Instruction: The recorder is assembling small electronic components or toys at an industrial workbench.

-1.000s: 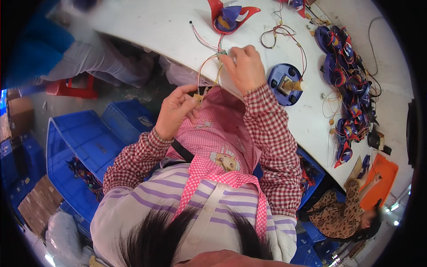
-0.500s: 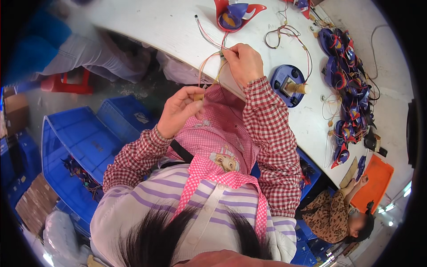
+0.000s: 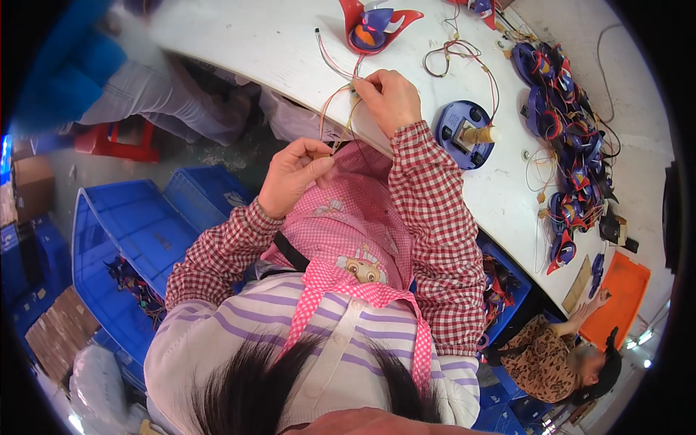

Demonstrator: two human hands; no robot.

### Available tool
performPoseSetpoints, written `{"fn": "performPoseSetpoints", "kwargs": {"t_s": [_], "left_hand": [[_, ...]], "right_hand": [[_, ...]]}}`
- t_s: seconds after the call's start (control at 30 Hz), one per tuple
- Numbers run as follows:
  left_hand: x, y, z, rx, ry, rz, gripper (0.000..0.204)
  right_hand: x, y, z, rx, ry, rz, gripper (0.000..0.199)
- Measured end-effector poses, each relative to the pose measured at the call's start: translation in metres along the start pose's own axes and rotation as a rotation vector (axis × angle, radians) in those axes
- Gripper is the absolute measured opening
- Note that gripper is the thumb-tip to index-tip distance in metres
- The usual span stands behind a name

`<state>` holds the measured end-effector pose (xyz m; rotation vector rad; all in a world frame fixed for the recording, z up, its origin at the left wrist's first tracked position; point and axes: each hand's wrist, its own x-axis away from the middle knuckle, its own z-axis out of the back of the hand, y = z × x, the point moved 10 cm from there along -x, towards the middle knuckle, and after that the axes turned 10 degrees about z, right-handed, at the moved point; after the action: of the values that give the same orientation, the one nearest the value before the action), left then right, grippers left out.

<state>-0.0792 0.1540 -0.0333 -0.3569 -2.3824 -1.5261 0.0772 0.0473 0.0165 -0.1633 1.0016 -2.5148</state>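
Note:
My left hand (image 3: 293, 176) is closed in a pinch above the pink checked apron, just off the table's edge. Between its thumb and forefinger are the ends of thin wires (image 3: 323, 109), red, yellow and dark. At the table edge, my right hand (image 3: 393, 101) pinches the same bundle farther up, near a small joint. Beyond that joint, wires lead up to a red and purple winged toy part (image 3: 371, 32) lying on the table. What exactly sits in the fingertips is too small to make out.
A blue oval base (image 3: 451, 156) with a yellowish coil lies right of my right hand on the white table (image 3: 500, 190). Several similar toy parts (image 3: 573, 138) are heaped along the far right. Blue crates (image 3: 130, 217) stand at left. A co-worker (image 3: 540, 355) sits by an orange tray (image 3: 616, 293).
The view has shifted slightly. Both hands keep their pinch on the wires with little movement. The co-worker's head and arm have shifted.

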Motion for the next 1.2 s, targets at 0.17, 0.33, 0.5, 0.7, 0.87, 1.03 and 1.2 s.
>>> {"fn": "performPoseSetpoints", "kwargs": {"t_s": [0.17, 0.33, 0.5, 0.7, 0.87, 1.03, 1.2], "left_hand": [[0.0, 0.009, 0.004, -0.012, 0.033, -0.017, 0.02], [0.0, 0.007, 0.023, -0.083, 0.065, 0.0, 0.02], [-0.008, 0.009, 0.018, -0.127, 0.045, -0.011, 0.021], [-0.01, 0.007, 0.019, -0.187, 0.054, 0.058, 0.021], [-0.009, 0.011, 0.019, -0.227, 0.047, 0.066, 0.019], [-0.004, 0.006, -0.011, -0.186, -0.145, 0.17, 0.02], [-0.006, 0.009, -0.036, -0.104, -0.204, 0.161, 0.018]], "right_hand": [[0.029, -0.046, 0.047, 0.1, 0.512, 0.406, 0.019], [0.132, -0.087, 0.002, -0.172, 0.167, 0.501, 0.024], [0.118, 0.015, -0.09, -0.199, -0.016, -0.058, 0.03], [0.1, 0.044, -0.122, -0.435, 0.057, -0.089, 0.036], [0.129, 0.019, -0.094, -1.089, -0.047, -0.187, 0.03], [0.147, -0.004, -0.058, -1.421, 0.007, -0.266, 0.024], [0.146, -0.004, -0.007, -0.77, 0.21, -0.067, 0.025]]}}
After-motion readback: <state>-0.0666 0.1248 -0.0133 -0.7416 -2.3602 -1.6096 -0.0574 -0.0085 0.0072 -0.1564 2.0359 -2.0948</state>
